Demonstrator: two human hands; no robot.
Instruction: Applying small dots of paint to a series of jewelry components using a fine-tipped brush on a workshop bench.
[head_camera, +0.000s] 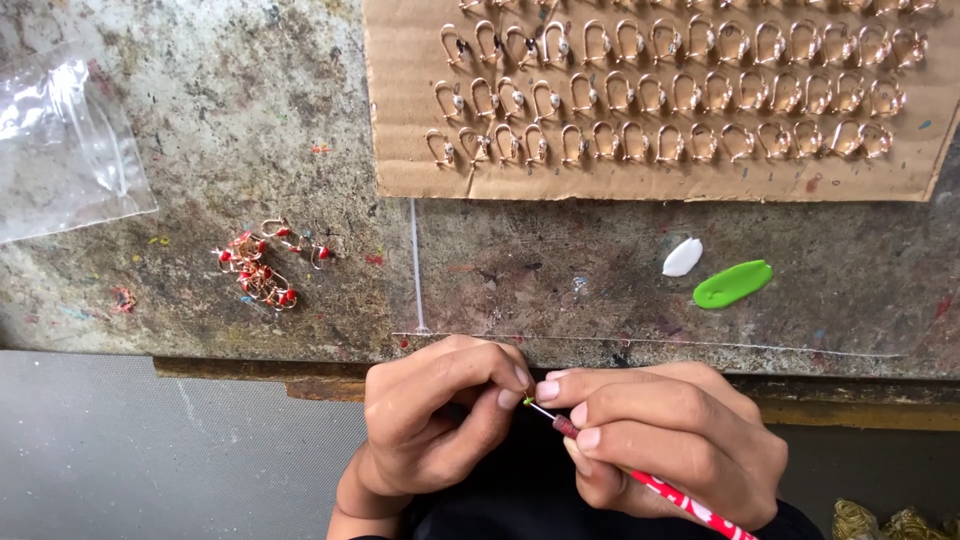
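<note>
- The left hand (440, 415) is pinched closed on a tiny piece held between thumb and forefinger; it is almost wholly hidden by the fingertips, so I cannot tell what it is beyond a speck of green at the pinch.
- The right hand (660, 440) grips a thin red-and-white tool (690, 500) like a pen, its fine metal tip (540, 410) touching the pinched piece, just below the near edge of the tabletop (560, 270).
- That piece looks very light, small and easy to drop or bend; a fingertip pinch at its sides seems the only sensible hold, and the tool is best held low on its shaft.
- Above the hands, well apart, lies a cardboard sheet (400, 100) holding rows of small wire loops (660, 95), each hooked into the card.
- Up and to the left of the left hand sits a loose heap of copper-coloured wire bits with red beads (262, 265).
- Further left lies a clear plastic bag (65, 145); it looks empty, though glare hides part of it.
- Above the right hand rest a green blob (733, 284) and a white blob (683, 257), soft-looking.
</note>
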